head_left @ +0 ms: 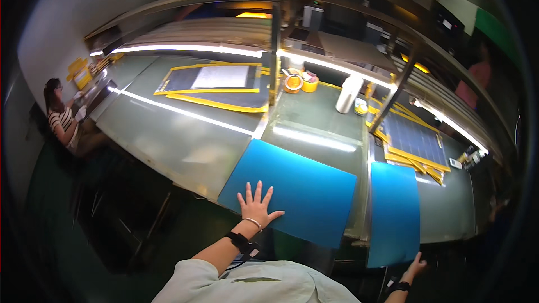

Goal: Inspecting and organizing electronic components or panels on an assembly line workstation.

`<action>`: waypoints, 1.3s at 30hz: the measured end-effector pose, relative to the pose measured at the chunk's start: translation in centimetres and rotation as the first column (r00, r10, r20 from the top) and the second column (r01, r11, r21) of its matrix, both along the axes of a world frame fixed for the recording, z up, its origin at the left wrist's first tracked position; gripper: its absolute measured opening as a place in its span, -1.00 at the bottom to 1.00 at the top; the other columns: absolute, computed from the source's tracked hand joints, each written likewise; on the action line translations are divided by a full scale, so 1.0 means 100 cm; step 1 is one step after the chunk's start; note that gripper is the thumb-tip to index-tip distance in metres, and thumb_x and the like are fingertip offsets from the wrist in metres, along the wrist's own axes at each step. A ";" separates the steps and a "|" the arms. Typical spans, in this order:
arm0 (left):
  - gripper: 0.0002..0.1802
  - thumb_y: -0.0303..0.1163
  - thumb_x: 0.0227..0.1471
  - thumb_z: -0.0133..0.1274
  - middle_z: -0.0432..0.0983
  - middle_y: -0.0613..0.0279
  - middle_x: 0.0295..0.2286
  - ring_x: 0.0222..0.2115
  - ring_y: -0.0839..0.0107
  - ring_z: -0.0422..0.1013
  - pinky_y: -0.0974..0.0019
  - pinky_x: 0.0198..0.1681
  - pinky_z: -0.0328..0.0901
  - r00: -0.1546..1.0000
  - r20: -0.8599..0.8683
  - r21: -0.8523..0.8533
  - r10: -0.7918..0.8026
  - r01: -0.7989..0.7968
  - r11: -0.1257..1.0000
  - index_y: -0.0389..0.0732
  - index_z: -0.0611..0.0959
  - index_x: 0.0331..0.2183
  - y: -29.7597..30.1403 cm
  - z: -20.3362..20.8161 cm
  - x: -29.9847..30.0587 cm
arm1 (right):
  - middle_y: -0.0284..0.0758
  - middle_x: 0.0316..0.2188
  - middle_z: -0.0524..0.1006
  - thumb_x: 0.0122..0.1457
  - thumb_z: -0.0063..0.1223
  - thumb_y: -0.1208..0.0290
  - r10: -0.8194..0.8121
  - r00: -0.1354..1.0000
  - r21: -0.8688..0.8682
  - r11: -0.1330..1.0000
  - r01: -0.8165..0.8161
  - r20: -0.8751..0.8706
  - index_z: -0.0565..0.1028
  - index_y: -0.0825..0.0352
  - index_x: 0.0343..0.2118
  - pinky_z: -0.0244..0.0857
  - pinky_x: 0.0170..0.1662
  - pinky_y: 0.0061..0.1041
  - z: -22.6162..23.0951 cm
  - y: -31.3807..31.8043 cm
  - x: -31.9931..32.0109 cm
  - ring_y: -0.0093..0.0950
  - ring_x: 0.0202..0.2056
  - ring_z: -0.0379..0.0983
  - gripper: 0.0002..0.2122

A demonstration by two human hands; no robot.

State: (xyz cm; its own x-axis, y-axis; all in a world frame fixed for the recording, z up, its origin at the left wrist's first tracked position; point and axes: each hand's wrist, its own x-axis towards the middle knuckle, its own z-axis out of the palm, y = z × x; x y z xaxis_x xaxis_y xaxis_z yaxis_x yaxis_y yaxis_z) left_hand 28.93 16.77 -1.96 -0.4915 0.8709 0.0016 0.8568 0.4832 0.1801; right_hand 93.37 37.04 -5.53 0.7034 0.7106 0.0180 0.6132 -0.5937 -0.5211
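A large, smooth blue sheet (306, 185) lies on the bench in front of me, its near edge reaching past the bench edge. My left hand (256, 210) rests flat on its left part, fingers spread. To the right is a second, narrower-looking blue sheet (394, 207), separated from the first by a strip of bare bench. Its near end juts out over the front edge. At its near right corner, my right hand (414, 267) has its fingers closed on the edge; part of the grip is hard to make out.
Dark panels with yellow borders (216, 81) lie at the back left, a white sheet on top. More such panels (412, 137) are stacked at right. Tape rolls (293, 82) and a white cylinder (349, 94) stand below the lit shelf frame (275, 50). Another person (67, 118) sits far left.
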 end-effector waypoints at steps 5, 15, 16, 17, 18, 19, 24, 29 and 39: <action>-0.02 0.44 -0.19 -0.17 -0.22 0.05 0.22 0.22 -0.12 -0.35 -0.33 0.13 -0.31 0.996 0.081 -0.226 -0.021 0.039 0.973 0.14 0.11 0.19 0.005 0.029 -0.009 | -0.31 -0.19 0.46 0.11 0.07 0.19 0.300 -0.062 0.289 0.946 0.143 -0.952 0.40 0.38 -0.12 0.25 -0.03 -0.29 -0.032 -0.030 -0.070 -0.33 -0.17 0.37 -0.62; -0.17 0.24 0.08 -0.37 -0.09 0.13 0.20 0.19 0.24 -0.04 0.01 0.19 -0.09 -0.439 0.843 0.495 -0.312 0.403 0.770 -0.07 -0.05 0.22 0.122 0.113 0.101 | -0.16 -0.19 0.47 0.15 0.01 0.41 0.570 0.822 0.639 0.639 -0.428 -0.020 0.41 0.54 -0.19 0.27 -0.06 -0.44 0.159 -0.097 -0.133 -0.35 -0.20 0.41 -0.73; -0.08 0.35 0.00 -0.33 -0.22 0.20 0.23 0.22 0.17 -0.15 0.02 0.21 -0.14 -0.660 0.739 0.451 -0.138 0.332 0.828 0.01 -0.11 0.22 0.134 0.091 0.134 | -0.11 -0.21 0.48 0.16 -0.06 0.47 0.737 0.671 0.516 0.545 -0.661 0.081 0.45 0.50 -0.20 0.25 -0.06 -0.46 0.178 -0.102 -0.162 -0.37 -0.18 0.41 -0.78; -0.07 0.37 -0.04 -0.28 -0.09 0.18 0.20 0.19 0.16 -0.07 0.01 0.19 -0.09 -0.761 0.647 0.337 -0.042 0.236 0.911 0.00 0.00 0.20 0.138 0.083 0.169 | -0.12 -0.27 0.49 0.15 -0.11 0.51 0.732 0.537 0.389 0.389 -0.835 0.419 0.46 0.48 -0.24 0.26 -0.09 -0.44 0.184 -0.106 -0.187 -0.35 -0.21 0.43 -0.82; -0.05 0.40 -0.08 -0.23 0.03 0.17 0.17 0.16 0.16 0.01 0.00 0.17 -0.04 -0.849 0.528 0.200 0.018 0.145 0.969 -0.01 0.12 0.18 0.138 0.077 0.198 | -0.12 -0.32 0.51 0.15 -0.15 0.55 0.648 0.309 0.194 0.244 -0.950 0.696 0.47 0.47 -0.29 0.27 -0.13 -0.42 0.186 -0.111 -0.210 -0.34 -0.25 0.45 -0.84; -0.07 0.42 -0.13 -0.20 0.19 0.16 0.08 0.08 0.19 0.14 0.03 0.14 0.02 -0.946 0.306 0.247 0.105 0.185 0.951 -0.07 0.27 0.10 0.143 0.055 0.212 | -0.07 -0.20 0.46 0.05 -0.04 0.46 0.727 0.239 0.077 0.249 -0.965 0.644 0.45 0.47 -0.23 0.10 0.04 -0.32 0.173 -0.119 -0.223 -0.25 -0.06 0.31 -0.76; -0.17 0.41 -0.19 -0.10 0.46 0.21 -0.12 -0.11 0.24 0.34 0.10 0.00 0.17 -0.963 0.177 0.012 0.205 0.210 0.978 -0.10 0.54 -0.11 0.122 -0.005 0.236 | -0.04 -0.03 0.38 -0.03 0.18 0.22 0.966 0.086 0.059 0.074 -0.996 0.242 0.42 0.32 -0.15 0.16 0.03 -0.17 0.115 -0.151 -0.261 0.01 -0.01 0.28 -0.59; -0.09 0.47 -0.25 -0.10 0.39 0.23 -0.04 -0.02 0.24 0.26 0.07 0.00 0.16 -0.949 0.243 -0.079 0.200 0.186 0.979 -0.08 0.51 -0.07 0.113 0.000 0.217 | 0.07 0.02 0.30 -0.09 0.22 0.32 0.998 -0.002 0.094 -0.009 -0.996 0.067 0.38 0.40 -0.25 0.12 0.06 -0.17 0.128 -0.151 -0.267 0.09 0.03 0.19 -0.62; 0.20 0.60 -0.40 -0.17 0.02 0.25 0.18 0.19 0.12 -0.11 -0.11 0.09 -0.02 -0.948 0.156 -0.177 0.278 0.250 0.952 0.01 0.19 0.17 0.137 -0.025 0.222 | 0.07 -0.06 0.38 -0.03 0.16 0.28 0.972 -0.099 0.041 -0.110 -0.993 0.212 0.41 0.36 -0.20 0.29 -0.08 -0.26 0.124 -0.138 -0.261 -0.02 -0.09 0.37 -0.65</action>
State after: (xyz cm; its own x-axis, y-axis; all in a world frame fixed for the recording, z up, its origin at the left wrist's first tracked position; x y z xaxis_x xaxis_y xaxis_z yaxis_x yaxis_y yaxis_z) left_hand 51.18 30.44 -4.49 0.6833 0.6924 -0.2319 -0.7270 0.6748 -0.1271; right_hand 67.25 23.23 6.84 -0.7744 0.6015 0.1963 0.4955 0.7694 -0.4031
